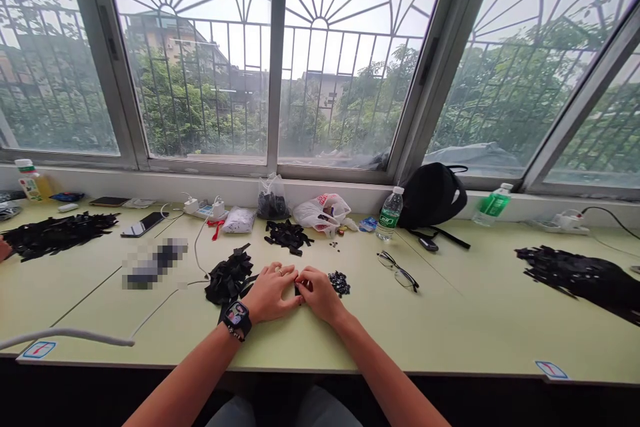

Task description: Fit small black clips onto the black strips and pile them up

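Note:
My left hand (271, 291) and my right hand (319, 291) rest close together on the pale green table (450, 320), fingers curled and pinched around a small black piece (299, 289) between them. My left wrist carries a watch (237, 315). A heap of black strips (229, 277) lies just left of my left hand. A small pile of tiny dark parts (339, 282) sits just right of my right hand. Another cluster of black strips (287, 235) lies farther back.
Glasses (399, 271) lie to the right. Water bottles (389, 214), plastic bags (323, 211), a black bag (433, 195), phones (143, 223) and chargers line the window ledge. Large black strip piles lie at far left (55, 232) and far right (580, 275). A white cable (150, 313) crosses the left.

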Tool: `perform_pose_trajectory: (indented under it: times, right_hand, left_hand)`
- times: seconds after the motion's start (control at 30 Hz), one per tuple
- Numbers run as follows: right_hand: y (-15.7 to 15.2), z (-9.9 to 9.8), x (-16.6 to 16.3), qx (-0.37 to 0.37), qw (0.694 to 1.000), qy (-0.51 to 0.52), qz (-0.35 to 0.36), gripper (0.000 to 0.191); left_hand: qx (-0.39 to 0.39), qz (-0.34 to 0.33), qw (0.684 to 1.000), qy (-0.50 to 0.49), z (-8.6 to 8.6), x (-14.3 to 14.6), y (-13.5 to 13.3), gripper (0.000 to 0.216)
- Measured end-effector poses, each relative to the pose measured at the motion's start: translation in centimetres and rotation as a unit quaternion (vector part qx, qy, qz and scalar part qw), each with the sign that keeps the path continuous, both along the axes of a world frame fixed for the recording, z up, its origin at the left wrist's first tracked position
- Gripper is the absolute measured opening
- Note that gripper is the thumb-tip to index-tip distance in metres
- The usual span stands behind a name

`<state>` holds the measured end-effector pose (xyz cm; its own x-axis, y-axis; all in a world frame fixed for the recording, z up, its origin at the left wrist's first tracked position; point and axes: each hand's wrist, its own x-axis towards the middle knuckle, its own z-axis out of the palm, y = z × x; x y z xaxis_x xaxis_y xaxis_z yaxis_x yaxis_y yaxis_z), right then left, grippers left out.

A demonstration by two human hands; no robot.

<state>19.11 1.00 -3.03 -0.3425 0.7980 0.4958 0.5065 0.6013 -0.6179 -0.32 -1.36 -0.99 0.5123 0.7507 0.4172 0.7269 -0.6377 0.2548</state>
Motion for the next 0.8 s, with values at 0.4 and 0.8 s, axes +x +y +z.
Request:
perform_pose_trajectory:
  times: [0.4, 0.8]
  right_hand:
    - [-0.53, 0.50, -0.20, 0.013, 1.000, -0.016, 0.014, 0.026]
    - [-0.46, 0.37, -0.30, 0.034, 0.998, -0.032, 0.030, 0.025]
  left_hand:
    - [0.004, -0.007, 1.000, -0.015, 0.32, 0.17, -0.21, 0.052]
    - [0.009, -0.007, 0.999, -0.040, -0.21, 0.11, -0.06, 0.056]
